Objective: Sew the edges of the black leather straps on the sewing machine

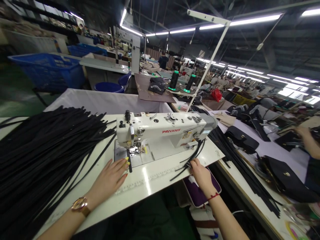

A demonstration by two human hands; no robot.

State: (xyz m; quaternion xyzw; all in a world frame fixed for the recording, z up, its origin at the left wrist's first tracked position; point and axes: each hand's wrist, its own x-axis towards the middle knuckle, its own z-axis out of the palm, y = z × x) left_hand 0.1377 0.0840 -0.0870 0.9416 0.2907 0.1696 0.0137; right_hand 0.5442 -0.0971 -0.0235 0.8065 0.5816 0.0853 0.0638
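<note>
A white sewing machine (155,135) stands on a pale table (152,178) with a printed ruler along it. One short black strap (130,165) lies under its presser foot and sticks out towards me. My left hand (110,177) rests flat on the table left of this strap, fingers stretched out and tips at the strap's edge. At the machine's right end, my right hand (200,174) pinches several thin black straps (178,174) near their ends; the fingertips partly hide the grip. A big heap of long black straps (47,156) covers the table's left side.
Beyond the machine is a white-lined bin (105,100). Two black thread cones (173,80) stand behind it. More black straps (240,163) and black bags (241,138) lie on the right-hand table, where another person's arm (308,141) shows. A blue basket (50,71) stands back left.
</note>
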